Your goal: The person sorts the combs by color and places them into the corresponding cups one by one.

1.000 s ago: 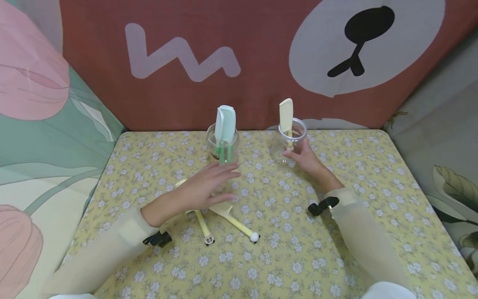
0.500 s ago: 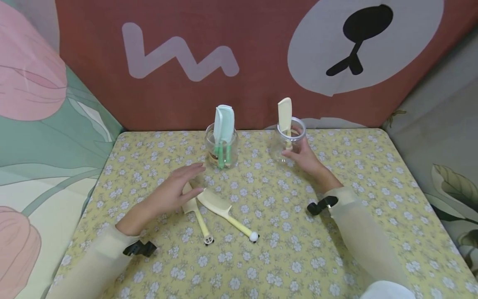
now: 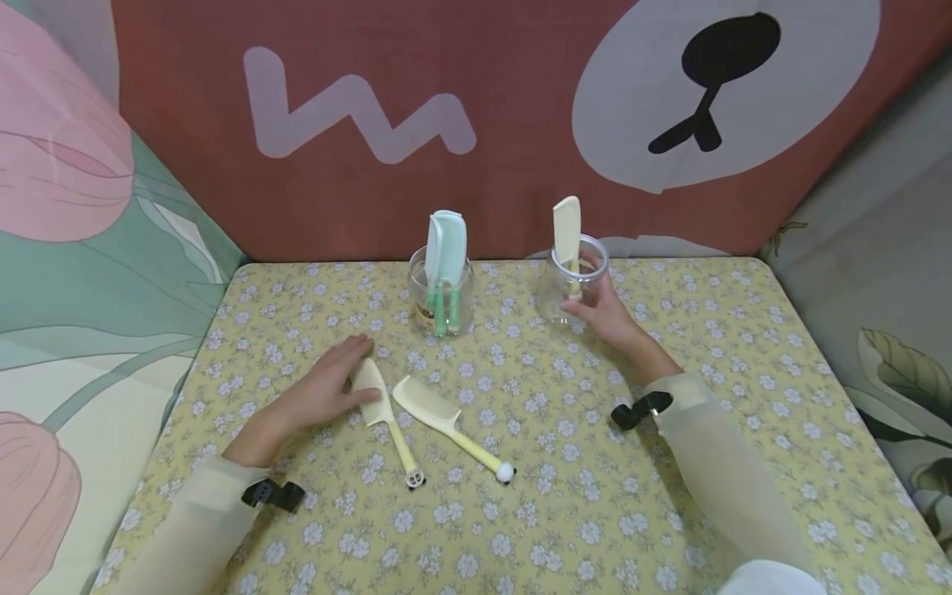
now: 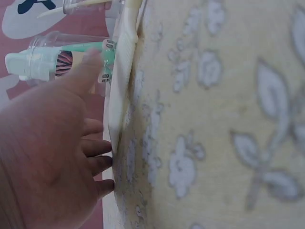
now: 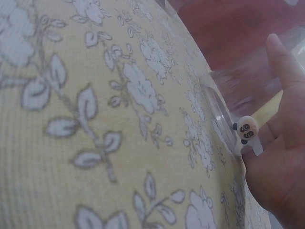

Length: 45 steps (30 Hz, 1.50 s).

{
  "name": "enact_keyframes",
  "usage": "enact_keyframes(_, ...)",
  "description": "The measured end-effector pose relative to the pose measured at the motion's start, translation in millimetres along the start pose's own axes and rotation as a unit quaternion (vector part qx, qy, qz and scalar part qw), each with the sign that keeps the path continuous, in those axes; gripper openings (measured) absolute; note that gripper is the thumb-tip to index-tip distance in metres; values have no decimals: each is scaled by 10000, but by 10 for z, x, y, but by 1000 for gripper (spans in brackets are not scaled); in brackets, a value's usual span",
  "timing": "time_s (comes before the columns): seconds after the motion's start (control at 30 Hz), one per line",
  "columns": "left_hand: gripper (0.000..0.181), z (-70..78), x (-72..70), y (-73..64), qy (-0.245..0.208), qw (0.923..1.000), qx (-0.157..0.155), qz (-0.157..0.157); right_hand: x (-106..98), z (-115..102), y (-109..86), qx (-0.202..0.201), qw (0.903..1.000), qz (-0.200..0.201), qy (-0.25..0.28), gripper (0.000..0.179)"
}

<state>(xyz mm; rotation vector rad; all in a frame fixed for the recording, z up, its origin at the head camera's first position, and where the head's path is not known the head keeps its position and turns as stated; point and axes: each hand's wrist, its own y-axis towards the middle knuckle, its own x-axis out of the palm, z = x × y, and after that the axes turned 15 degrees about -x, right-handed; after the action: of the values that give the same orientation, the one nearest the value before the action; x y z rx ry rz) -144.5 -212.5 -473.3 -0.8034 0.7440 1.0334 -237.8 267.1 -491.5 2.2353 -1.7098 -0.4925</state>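
My left hand reaches over the head of a cream comb with a yellow handle lying on the table. In the left wrist view its fingertips come down beside the comb's edge, and the thumb extends above it. A second cream comb lies to the right, its handle ending in a white round knob. My right hand grips a clear jar from its right side. Inside this jar stands another cream comb, head up; its panda-faced handle end shows through the wall in the right wrist view.
A second clear jar stands at the back middle, holding mint combs with green handles. Yellow floral cloth covers the table. Printed fabric hangs behind the table's back edge.
My left hand has moved from in front of the mint combs' jar back and left, lowering to the left cream comb. The right hand stays on its jar.
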Motion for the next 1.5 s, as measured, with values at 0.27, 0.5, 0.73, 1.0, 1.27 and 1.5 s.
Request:
enact_keyframes(0.27,84,-91,15,-8,-70,9998,-51,-158,5,35,10,-175,9997,-3,175,92)
enact_keyframes(0.5,59,-77,21,13,-442,9986,-226,-174,2,34,21,-170,9998,-11,142,91)
enact_keyframes(0.73,53,-84,10,15,-925,9951,-233,-277,8,21,10,-145,9998,-18,132,91)
enact_keyframes(1.0,44,-107,-81,-35,-1467,9881,-18,-454,1,47,9,-185,9993,-63,310,91)
enact_keyframes(1.27,22,-54,-217,-98,-1960,9763,-56,-917,-10,46,-2,-161,9997,-70,179,91)
enact_keyframes(1.5,12,-41,-364,-145,-2773,9514,351,-1294,-12,62,0,-161,9997,-62,178,91)
